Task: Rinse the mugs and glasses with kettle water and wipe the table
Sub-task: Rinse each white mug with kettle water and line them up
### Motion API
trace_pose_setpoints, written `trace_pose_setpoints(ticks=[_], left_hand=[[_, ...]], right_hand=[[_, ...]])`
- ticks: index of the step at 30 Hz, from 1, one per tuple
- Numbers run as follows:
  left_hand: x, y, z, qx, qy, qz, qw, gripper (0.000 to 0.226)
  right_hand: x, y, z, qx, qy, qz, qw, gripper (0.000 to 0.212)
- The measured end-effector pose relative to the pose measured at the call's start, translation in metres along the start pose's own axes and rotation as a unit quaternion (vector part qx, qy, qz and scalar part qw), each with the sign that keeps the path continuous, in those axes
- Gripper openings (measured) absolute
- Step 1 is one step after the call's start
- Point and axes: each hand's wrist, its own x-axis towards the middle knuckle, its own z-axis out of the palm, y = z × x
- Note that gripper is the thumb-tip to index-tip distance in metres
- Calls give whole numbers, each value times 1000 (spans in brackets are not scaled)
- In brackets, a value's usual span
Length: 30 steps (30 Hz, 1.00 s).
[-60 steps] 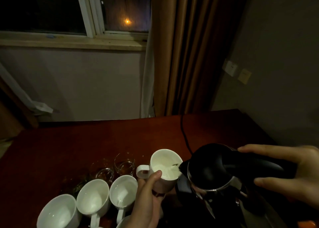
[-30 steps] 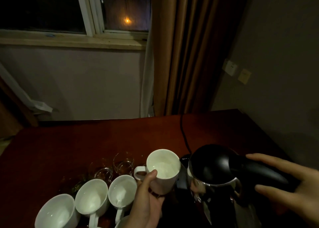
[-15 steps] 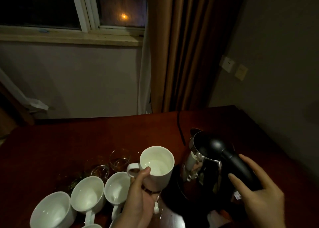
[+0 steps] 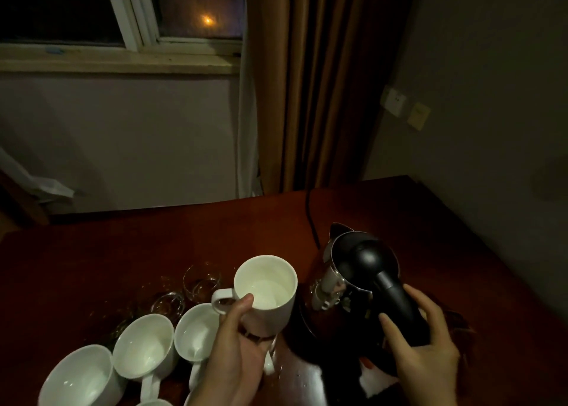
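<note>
Head-height, facing down, seemingly close

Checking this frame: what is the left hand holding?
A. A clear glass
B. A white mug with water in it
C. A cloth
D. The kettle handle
B: the left hand grips a white mug lifted above the table, with water visible inside, while the right hand holds the kettle by its black handle.

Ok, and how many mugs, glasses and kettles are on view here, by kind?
Mugs: 4 in clear view; the rims cut off at the bottom edge are not counted
Glasses: 2 that show clearly; too dim to tell more
Kettle: 1
Total: 7
</note>
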Motion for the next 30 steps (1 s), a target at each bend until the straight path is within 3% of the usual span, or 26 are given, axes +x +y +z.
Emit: trace_pose_setpoints(ticks=[4,7,8,9,11,14,16,25,28,30], left_hand=[[0,-2,0,13,-9,-8,1000,47],[-2,-2,1,19,-9,-15,1000,49],[-3,-2,2,18,-10,-16,1000,49],[-4,-2,2,17,-11,-15,1000,48],[-4,-1,2,22,-13,-14,1000,50],[-3,3,1,25,-18,-16,999,60],[-2,8,1,13,-23,-14,1000,62],[21,59,-19,54,-25,26,998,72],[34,99,-27,153,-26,87,984,68],[42,129,-30,265,-4,132,955,59]], right_hand=[[2,6,-5,-93,-24,-36,995,73],[3,-3,-6,-163,11,-158,974,45],[4,-10,-3,-159,10,-196,968,45],[4,-18,1,-148,-18,-223,963,46],[5,-37,18,-134,-152,-223,954,45],[5,-54,51,-165,-359,-160,905,86],[8,-59,73,-177,-404,-146,886,105],[29,-72,147,-148,-413,-194,877,106],[38,-80,175,-110,-403,-204,885,101],[45,-88,196,-107,-414,-219,877,101]])
